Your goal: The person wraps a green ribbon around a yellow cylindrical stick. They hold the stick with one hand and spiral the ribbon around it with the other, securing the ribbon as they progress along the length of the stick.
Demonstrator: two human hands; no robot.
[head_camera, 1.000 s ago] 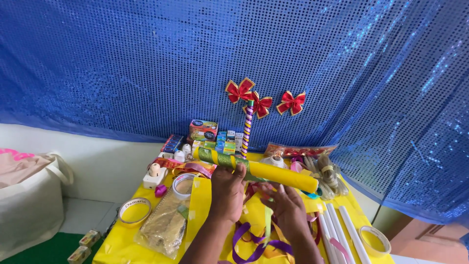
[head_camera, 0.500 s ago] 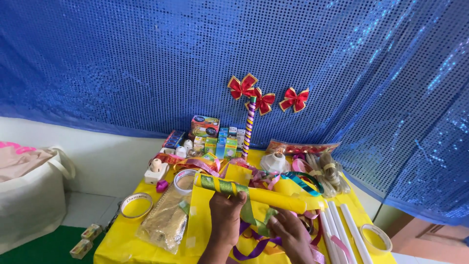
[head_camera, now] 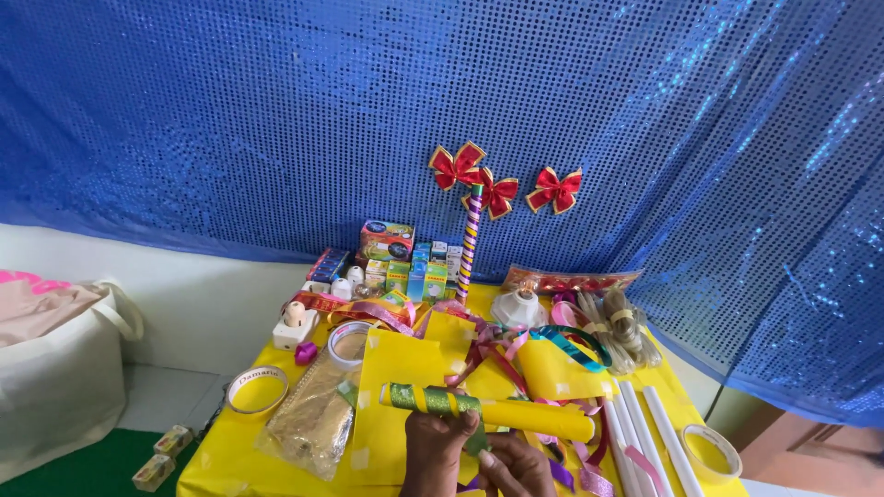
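Left hand (head_camera: 433, 448) in closed grip around yellow roll (head_camera: 488, 410) wound with green glitter ribbon (head_camera: 433, 399), low over yellow worktop (head_camera: 230, 451), right hand (head_camera: 517, 467) pinching ribbon's loose end just beneath roll, ribbons (head_camera: 497, 345) piled behind.

I see blue sequin curtain (head_camera: 276, 120) behind yellow-covered table (head_camera: 221, 460), white wall (head_camera: 184, 294) below, green floor (head_camera: 74, 474), daylight.

A yellow tube (head_camera: 502, 412) lies crosswise low over the yellow table — its left end spiral-wrapped in glittery green ribbon (head_camera: 429, 399), the right stretch bare — with a loose ribbon tail hanging below.
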